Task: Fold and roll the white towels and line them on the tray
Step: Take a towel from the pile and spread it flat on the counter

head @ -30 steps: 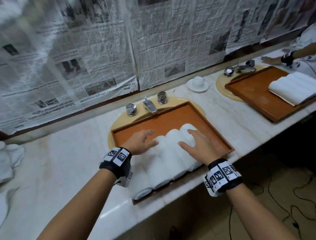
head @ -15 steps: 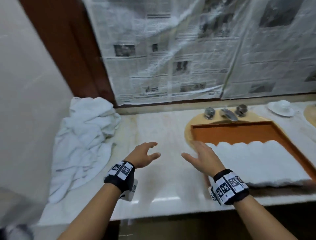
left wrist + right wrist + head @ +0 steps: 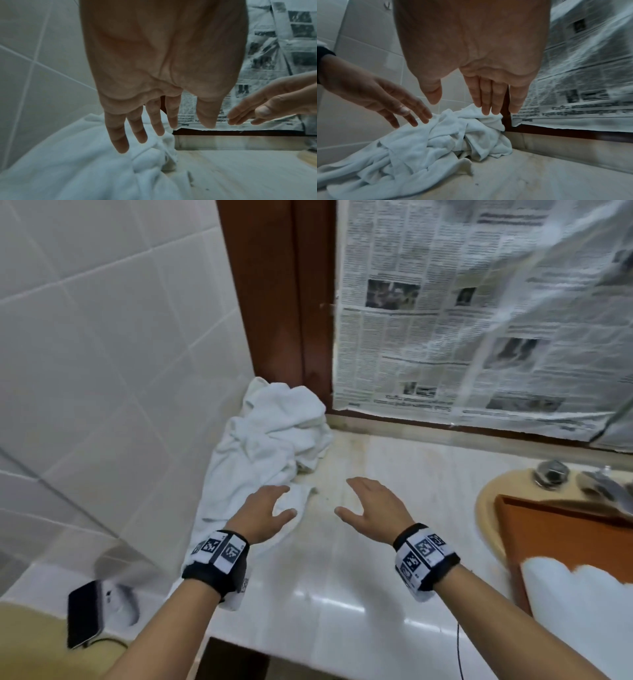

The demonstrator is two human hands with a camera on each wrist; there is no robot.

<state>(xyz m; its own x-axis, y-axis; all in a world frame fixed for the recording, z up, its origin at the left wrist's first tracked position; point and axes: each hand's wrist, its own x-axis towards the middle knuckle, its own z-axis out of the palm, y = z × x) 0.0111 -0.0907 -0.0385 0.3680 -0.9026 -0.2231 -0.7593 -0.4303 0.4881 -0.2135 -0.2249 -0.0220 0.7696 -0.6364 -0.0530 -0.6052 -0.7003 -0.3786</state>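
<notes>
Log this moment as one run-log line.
stage: reaching for next towel | left hand: open, over towel pile | right hand: open, over counter | tray: rolled towels in it

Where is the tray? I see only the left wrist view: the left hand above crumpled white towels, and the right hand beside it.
Observer: In the head view the tray lies to the right of the right hand, over the sink.
Operator: Are towels on it already?
Observer: Yes, rolled towels lie at its near end; the frame cuts them, so I cannot count.
Operator: Is anything else near the left hand?
Observer: A dark phone lies to its left, nearer the person.
</notes>
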